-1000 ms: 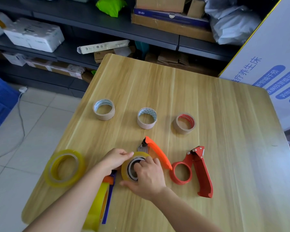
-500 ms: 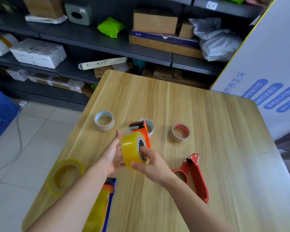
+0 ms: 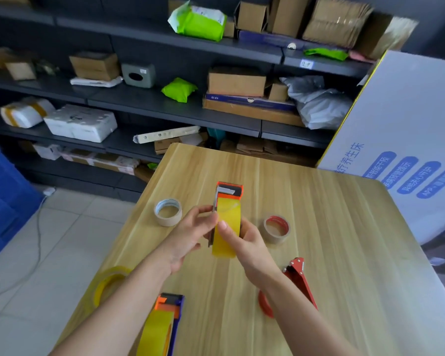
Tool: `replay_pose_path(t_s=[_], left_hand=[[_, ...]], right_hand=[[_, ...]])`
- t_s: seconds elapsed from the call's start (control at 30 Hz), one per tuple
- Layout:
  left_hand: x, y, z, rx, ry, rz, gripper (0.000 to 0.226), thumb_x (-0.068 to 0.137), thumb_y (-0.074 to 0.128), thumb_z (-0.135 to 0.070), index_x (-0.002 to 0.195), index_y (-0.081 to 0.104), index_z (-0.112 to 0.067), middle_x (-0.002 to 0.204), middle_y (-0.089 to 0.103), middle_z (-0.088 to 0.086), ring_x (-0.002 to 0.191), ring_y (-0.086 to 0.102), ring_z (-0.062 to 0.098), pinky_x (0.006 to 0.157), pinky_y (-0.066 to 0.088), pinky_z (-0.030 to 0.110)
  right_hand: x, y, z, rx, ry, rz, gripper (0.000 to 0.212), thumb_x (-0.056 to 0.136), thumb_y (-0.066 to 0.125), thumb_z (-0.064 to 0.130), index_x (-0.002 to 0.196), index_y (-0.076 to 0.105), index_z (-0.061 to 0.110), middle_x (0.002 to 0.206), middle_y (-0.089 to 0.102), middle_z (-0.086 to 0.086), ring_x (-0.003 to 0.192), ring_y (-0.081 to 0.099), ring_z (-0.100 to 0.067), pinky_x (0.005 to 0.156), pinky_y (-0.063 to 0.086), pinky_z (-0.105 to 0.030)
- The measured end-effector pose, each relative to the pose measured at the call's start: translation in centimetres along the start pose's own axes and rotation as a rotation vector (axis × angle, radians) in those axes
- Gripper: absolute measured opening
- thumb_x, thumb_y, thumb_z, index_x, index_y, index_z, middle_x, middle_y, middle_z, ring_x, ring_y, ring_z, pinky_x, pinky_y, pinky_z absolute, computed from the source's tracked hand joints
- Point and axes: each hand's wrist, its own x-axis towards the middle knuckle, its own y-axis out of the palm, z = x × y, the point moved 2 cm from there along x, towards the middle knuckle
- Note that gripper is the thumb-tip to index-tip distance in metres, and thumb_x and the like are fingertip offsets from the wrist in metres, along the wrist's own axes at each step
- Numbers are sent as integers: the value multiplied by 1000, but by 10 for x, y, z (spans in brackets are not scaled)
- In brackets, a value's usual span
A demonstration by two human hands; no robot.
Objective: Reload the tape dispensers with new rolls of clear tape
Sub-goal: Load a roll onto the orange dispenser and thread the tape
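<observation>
While both hands held it above the wooden table (image 3: 332, 227), the orange dispenser (image 3: 229, 191) was positioned over the middle of the tabletop, with its head end farthest from the person. A yellow-tinted clear tape roll (image 3: 228, 219) sat in the dispenser, edge-on to the camera.

The right hand (image 3: 246, 244) was clamped on the roll: its thumb lay across the roll's outer face and its fingers curled round the far side. The left hand (image 3: 190, 235) pinched the grey metal edge of the dispenser just beside the roll, with thumb and fingertips closed together on it.

The following items lay on the table:
- A pale empty core (image 3: 168, 211), to the left of the hands.
- A red-lined empty core (image 3: 276, 228), to the right of the hands.
- A red dispenser (image 3: 301, 277), partly hidden by the right forearm.
- A spare clear roll (image 3: 108, 280), at the left edge.
- A blue dispenser (image 3: 174, 308) carrying a yellow-tinted roll, at the near edge.

Dark shelving (image 3: 165, 104) holding boxes and parcels stood beyond the table.
</observation>
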Motion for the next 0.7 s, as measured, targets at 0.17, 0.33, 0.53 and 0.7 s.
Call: replay_pose_path(t_s=[0.17,0.33,0.53,0.7], left_hand=[[-8,-2,-38,601,546,-146,57,59,70,-68,103,65,-32,113,53,-11,113,47,4,95,40,27],[-8,0,-66,741,629,-245,4,81,73,-19,78,71,-21,92,63,-10,95,55,7,87,46,34],[2,9,-108,829,530,-151,24,88,65,-20,67,58,-26,132,54,-10,113,49,8,79,31,17],[22,2,-128,797,427,-82,25,89,64,-16,67,55,-23,142,50,3,129,47,20,100,31,26]], right_hand=[[-6,2,10,-20,22,-6,35,86,70,29,112,61,7,85,73,-3,75,71,-15,64,53,-24],[-11,-1,20,-54,-8,10,40,79,71,23,116,60,10,95,77,-11,87,74,-20,76,58,-32],[-21,-6,43,-56,-89,1,35,72,69,18,102,60,2,82,72,-16,68,73,-22,60,54,-28],[-29,-7,50,-59,-162,-7,32,72,69,14,99,60,-2,77,68,-16,62,69,-22,57,52,-29]])
